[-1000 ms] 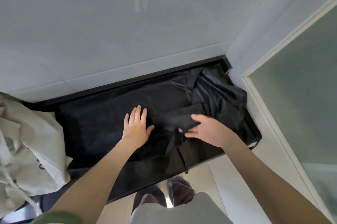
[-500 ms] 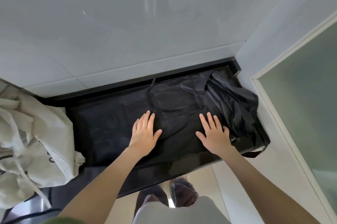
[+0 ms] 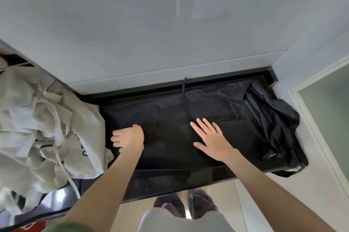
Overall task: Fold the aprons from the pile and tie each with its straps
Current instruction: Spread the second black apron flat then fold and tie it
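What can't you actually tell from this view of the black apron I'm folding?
- Head view: black apron merges with the dark counter; its edges are lost.
- Left hand: curled fingers hide whether they grip cloth.
- Pale apron pile: cut off by the left edge; folds hide its print.

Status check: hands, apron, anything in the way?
Left hand grips black apron at its left edge; right hand flat on it. Apron spread on counter, strap loose, untied. Pale apron pile crowds the left.
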{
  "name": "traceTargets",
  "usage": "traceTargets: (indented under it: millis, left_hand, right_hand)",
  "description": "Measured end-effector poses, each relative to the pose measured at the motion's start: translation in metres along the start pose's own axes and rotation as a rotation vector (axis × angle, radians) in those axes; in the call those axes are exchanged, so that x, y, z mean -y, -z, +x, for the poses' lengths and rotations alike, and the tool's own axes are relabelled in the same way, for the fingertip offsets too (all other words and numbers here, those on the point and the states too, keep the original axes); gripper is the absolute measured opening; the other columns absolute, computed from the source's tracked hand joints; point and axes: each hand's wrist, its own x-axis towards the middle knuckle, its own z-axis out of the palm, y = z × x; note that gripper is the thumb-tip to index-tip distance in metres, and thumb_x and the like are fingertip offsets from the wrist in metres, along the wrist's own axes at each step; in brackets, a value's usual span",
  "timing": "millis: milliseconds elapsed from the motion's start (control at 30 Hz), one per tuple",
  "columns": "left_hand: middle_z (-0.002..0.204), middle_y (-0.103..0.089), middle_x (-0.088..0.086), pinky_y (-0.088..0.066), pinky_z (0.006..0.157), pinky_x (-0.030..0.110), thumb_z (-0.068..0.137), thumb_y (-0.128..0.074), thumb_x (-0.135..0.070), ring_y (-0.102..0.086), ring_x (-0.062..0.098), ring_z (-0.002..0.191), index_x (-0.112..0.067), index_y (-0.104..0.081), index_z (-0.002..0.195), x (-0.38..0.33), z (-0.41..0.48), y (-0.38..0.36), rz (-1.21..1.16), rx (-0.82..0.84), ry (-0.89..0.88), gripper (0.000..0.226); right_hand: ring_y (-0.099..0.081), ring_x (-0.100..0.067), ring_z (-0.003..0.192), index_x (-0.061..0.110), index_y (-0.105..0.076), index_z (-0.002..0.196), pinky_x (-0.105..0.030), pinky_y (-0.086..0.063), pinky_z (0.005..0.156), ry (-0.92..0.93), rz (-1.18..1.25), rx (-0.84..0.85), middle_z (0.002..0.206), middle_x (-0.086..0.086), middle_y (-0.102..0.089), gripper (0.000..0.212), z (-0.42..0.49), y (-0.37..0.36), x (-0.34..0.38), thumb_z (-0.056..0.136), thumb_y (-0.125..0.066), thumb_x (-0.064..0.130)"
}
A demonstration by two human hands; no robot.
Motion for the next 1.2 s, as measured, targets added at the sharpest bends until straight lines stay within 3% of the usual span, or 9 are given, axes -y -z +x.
traceTargets:
  millis: [100, 200, 333, 467, 600, 700, 867, 1033, 1200]
  left_hand:
    - [0.137, -0.045, 0.020, -0.035, 0.108, 0.044, 0.091, -0.059, -0.036, -0.042, 0.036, 0.127, 0.000, -0.039, 0.135, -0.001, 0.024, 0.003, -0.032, 0.143, -0.004, 0.061]
    - [0.107, -0.063, 0.012, -0.047, 0.099, 0.046, 0.089, -0.062, -0.035, -0.058, 0.033, 0.105, -0.002, -0.058, 0.120, -0.003, 0.033, 0.008, -0.079, 0.386, -0.171, 0.046]
    - [0.112, -0.063, 0.009, -0.048, 0.098, 0.046, 0.091, -0.063, -0.023, -0.061, 0.028, 0.103, -0.014, -0.056, 0.124, -0.020, 0.030, 0.021, -0.241, 0.593, -0.253, 0.035]
    - [0.113, -0.065, 0.011, -0.051, 0.094, 0.045, 0.090, -0.064, -0.021, -0.063, 0.030, 0.102, -0.010, -0.055, 0.125, -0.025, 0.047, 0.036, -0.400, 0.610, -0.177, 0.038]
    - [0.115, -0.065, 0.009, -0.051, 0.094, 0.043, 0.096, -0.057, -0.021, -0.062, 0.029, 0.103, -0.008, -0.058, 0.124, -0.011, 0.065, 0.045, -0.292, 0.543, -0.255, 0.031]
    - [0.114, -0.063, 0.009, -0.052, 0.092, 0.046, 0.097, -0.055, -0.030, -0.061, 0.031, 0.103, -0.008, -0.054, 0.128, 0.003, 0.074, 0.051, -0.154, 0.513, -0.235, 0.039]
    - [0.126, -0.057, 0.007, -0.053, 0.088, 0.039, 0.099, -0.050, -0.035, -0.058, 0.028, 0.110, -0.011, -0.042, 0.141, 0.011, 0.071, 0.059, -0.005, 0.629, -0.213, 0.049]
    - [0.135, -0.053, 0.002, -0.049, 0.098, 0.044, 0.100, -0.048, -0.040, -0.054, 0.025, 0.117, -0.018, -0.031, 0.149, 0.008, 0.069, 0.063, -0.098, 0.690, -0.246, 0.057]
    - [0.143, -0.046, 0.003, -0.044, 0.103, 0.049, 0.098, -0.049, -0.043, -0.049, 0.027, 0.125, -0.018, -0.022, 0.152, 0.012, 0.072, 0.061, -0.179, 0.696, -0.221, 0.066]
  right_hand:
    - [-0.024, -0.023, 0.142, 0.026, -0.019, 0.153, -0.040, -0.017, 0.114, -0.020, -0.013, -0.063, 0.152, -0.002, -0.030, 0.063, 0.005, 0.002, 0.008, 0.099, -0.044, 0.046]
    - [-0.051, -0.028, 0.120, 0.023, -0.047, 0.140, -0.044, -0.037, 0.100, 0.082, -0.057, -0.135, 0.126, -0.004, -0.052, 0.052, 0.010, 0.000, 0.016, 0.092, -0.060, 0.037]
    - [-0.027, -0.026, 0.141, 0.030, -0.027, 0.151, -0.043, -0.021, 0.113, 0.149, -0.053, -0.009, 0.153, -0.003, -0.031, 0.055, 0.011, -0.005, 0.026, 0.100, -0.041, 0.043]
    - [-0.012, -0.024, 0.149, 0.038, -0.018, 0.152, -0.043, -0.006, 0.116, 0.283, -0.098, 0.062, 0.161, 0.005, -0.017, 0.059, 0.002, -0.015, 0.037, 0.096, -0.013, 0.056]
    - [-0.016, -0.022, 0.147, 0.039, -0.024, 0.151, -0.042, -0.005, 0.114, 0.388, -0.091, 0.100, 0.158, 0.009, -0.024, 0.055, -0.004, -0.024, 0.037, 0.097, -0.026, 0.054]
    - [-0.031, -0.021, 0.140, 0.032, -0.022, 0.152, -0.038, -0.020, 0.114, 0.382, -0.044, 0.065, 0.155, 0.006, -0.032, 0.054, 0.001, -0.016, 0.052, 0.101, -0.038, 0.038]
    - [-0.038, -0.021, 0.131, 0.018, -0.023, 0.152, -0.034, -0.041, 0.103, 0.105, 0.293, -0.010, 0.147, -0.002, -0.038, 0.061, 0.040, 0.006, 0.097, 0.099, -0.051, 0.026]
    - [-0.046, -0.022, 0.107, 0.010, -0.060, 0.101, -0.032, -0.042, 0.088, 0.053, 0.211, 0.037, 0.100, 0.001, -0.048, 0.011, 0.071, 0.011, 0.119, 0.097, -0.054, 0.018]
    - [-0.045, -0.022, 0.103, 0.009, -0.061, 0.102, -0.033, -0.040, 0.089, 0.170, 0.123, 0.080, 0.107, -0.005, -0.052, 0.012, 0.071, 0.001, 0.141, 0.096, -0.055, 0.018]
